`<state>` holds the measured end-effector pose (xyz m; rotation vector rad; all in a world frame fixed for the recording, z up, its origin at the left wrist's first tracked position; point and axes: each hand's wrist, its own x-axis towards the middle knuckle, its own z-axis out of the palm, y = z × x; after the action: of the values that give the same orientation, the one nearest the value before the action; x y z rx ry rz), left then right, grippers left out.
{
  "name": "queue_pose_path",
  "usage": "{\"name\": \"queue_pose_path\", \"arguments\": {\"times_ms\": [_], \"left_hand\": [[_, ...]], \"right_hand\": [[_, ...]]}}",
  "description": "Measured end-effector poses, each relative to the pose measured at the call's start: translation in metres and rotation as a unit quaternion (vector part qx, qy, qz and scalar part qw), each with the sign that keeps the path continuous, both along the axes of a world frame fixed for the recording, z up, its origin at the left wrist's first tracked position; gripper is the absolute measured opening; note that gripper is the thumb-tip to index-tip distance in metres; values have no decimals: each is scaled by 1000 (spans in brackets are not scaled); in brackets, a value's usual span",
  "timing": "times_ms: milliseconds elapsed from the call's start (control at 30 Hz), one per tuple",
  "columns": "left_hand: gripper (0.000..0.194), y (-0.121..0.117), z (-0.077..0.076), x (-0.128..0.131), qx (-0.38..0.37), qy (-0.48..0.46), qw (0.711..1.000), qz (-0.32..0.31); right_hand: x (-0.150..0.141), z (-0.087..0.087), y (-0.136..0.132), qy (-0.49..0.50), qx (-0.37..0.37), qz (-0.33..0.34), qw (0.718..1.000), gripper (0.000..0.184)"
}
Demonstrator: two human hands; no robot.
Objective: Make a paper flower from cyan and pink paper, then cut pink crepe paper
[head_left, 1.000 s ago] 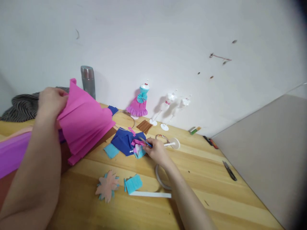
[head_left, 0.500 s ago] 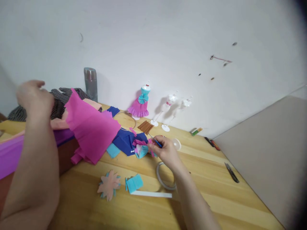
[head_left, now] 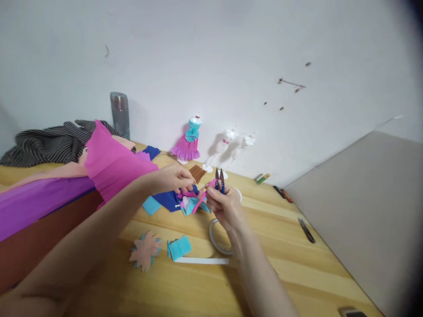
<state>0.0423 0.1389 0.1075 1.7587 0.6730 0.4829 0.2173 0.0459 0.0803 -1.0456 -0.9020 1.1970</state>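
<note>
My right hand (head_left: 224,204) is closed around a pair of thread snips (head_left: 219,181) with blue handles, their dark blades pointing up and apart. A strip of pink crepe paper (head_left: 200,201) also hangs from its fingertips. Just to the left, my left hand (head_left: 180,178) hovers over the paper scraps with its fingers curled; whatever they may hold is hidden. Beneath both hands lie pink and light-blue scraps (head_left: 189,205) on dark-blue crepe paper (head_left: 168,201). A folded brown paper piece (head_left: 197,173) rests behind them.
A small dress form (head_left: 190,143) in a pink skirt stands by the wall, near two white forms (head_left: 228,137). Tape (head_left: 213,237), a peach paper flower (head_left: 146,250), blue paper (head_left: 180,247) and a cutter (head_left: 306,230) lie on the table. A flask (head_left: 120,115) stands behind pink paper (head_left: 114,160).
My left hand has come down from the far left to beside the right hand. My right hand has lifted slightly, turning the snips upright, with a pink strip in its fingers.
</note>
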Motion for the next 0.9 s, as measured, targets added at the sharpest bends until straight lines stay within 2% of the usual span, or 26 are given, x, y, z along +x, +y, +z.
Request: {"name": "queue_pose_path", "arguments": {"times_ms": [100, 167, 300, 433, 600, 700, 900], "left_hand": [[28, -14, -5, 17, -69, 14, 996, -61], [27, -21, -6, 21, -55, 2, 997, -60], [24, -25, -10, 25, -26, -28, 998, -46], [21, -28, -14, 25, 3, -7, 999, -38], [20, -37, -21, 22, 6, -36, 999, 25], [20, -43, -24, 18, 12, -56, 998, 29], [22, -53, -17, 13, 20, -41, 998, 37]], "right_hand": [[-2, 2, 1, 27, -3, -9, 1000, 34], [-4, 2, 1, 23, 0, -19, 1000, 34], [-7, 1, -1, 11, 4, -14, 1000, 37], [-10, 1, -5, 10, -3, -11, 1000, 39], [-17, 2, -8, 9, -8, 0, 1000, 36], [-22, 1, -10, 13, -1, 12, 1000, 36], [-23, 6, -16, -6, 15, 14, 1000, 33]]}}
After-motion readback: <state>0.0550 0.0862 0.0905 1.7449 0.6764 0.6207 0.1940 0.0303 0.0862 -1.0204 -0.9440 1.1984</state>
